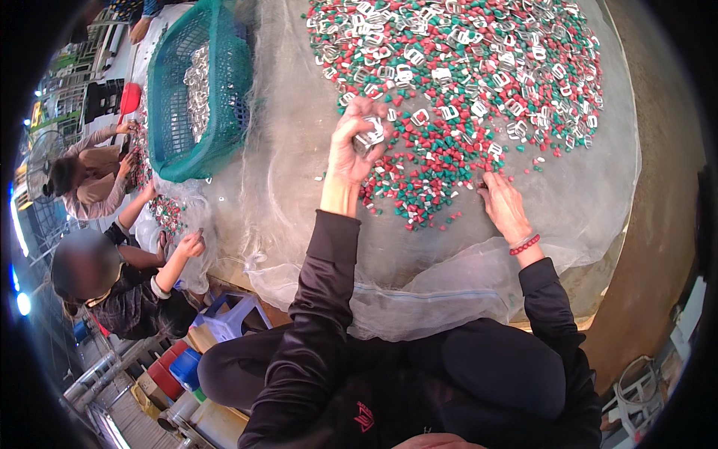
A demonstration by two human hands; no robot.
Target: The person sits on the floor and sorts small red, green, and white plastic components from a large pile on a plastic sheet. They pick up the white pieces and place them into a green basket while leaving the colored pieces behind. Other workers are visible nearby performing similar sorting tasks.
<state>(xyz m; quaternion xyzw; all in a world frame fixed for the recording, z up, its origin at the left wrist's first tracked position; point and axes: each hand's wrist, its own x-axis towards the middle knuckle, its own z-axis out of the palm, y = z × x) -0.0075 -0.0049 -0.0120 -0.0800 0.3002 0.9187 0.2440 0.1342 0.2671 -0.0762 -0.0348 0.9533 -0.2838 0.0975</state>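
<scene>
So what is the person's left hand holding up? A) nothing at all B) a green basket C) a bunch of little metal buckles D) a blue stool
C: the left hand is closed around a clump of small silvery metal buckles, lifted above the red, green and white pellets, while the right hand rests on the pile's edge.

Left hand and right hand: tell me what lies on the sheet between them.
In the head view, red, green and white pellets cover the clear plastic sheet between the left hand and the right hand.
</scene>
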